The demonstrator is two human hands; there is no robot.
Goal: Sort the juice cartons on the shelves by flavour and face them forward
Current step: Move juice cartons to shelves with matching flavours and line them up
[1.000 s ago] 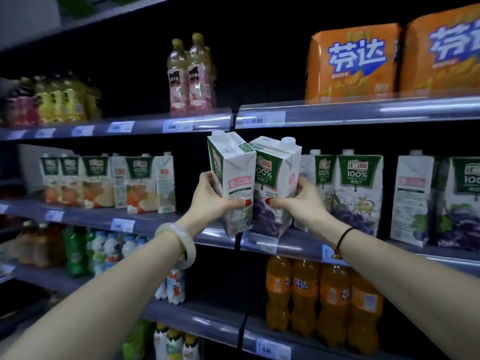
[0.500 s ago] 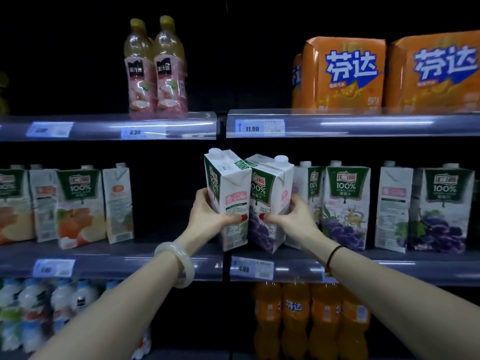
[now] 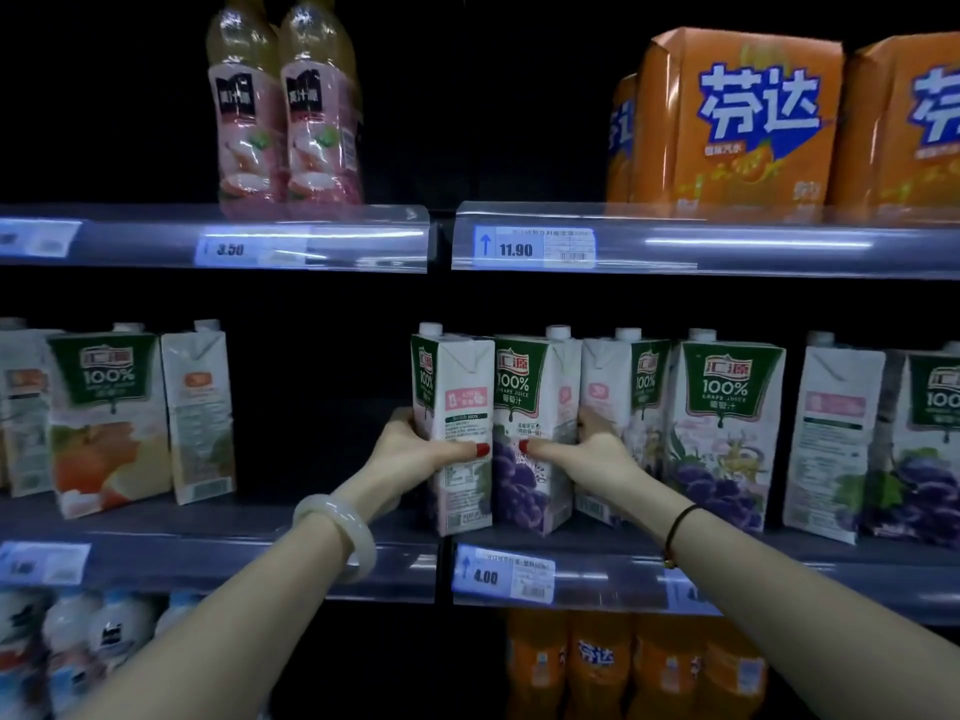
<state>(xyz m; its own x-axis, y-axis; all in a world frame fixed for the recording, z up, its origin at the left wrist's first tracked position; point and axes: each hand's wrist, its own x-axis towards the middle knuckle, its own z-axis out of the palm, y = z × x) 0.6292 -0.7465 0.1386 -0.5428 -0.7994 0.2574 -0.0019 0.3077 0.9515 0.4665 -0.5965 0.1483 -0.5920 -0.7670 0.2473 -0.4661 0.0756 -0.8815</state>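
Observation:
Two grape juice cartons stand side by side on the middle shelf [image 3: 597, 543]. My left hand [image 3: 415, 454] grips the left carton [image 3: 460, 407], which shows its white side panel, thumb across the front. My right hand [image 3: 582, 454] grips the right carton [image 3: 530, 407], whose green and purple front faces me. Both cartons rest upright on the shelf. To their right stand more grape cartons [image 3: 724, 423], one facing front, others [image 3: 831, 439] turned sideways. At the left stands a group of orange-peach cartons [image 3: 106, 418], one [image 3: 200, 407] showing its side.
A dark gap lies between the two carton groups. Pink-labelled bottles [image 3: 283, 111] and orange multipacks [image 3: 737, 116] sit on the shelf above. Orange soda bottles [image 3: 597, 662] and white bottles [image 3: 78, 646] fill the shelf below. Price tags [image 3: 532, 246] line the shelf edges.
Both hands have lowered the two cartons from a raised, tilted hold down onto the middle shelf, where they now stand upright. The view has moved closer and to the right.

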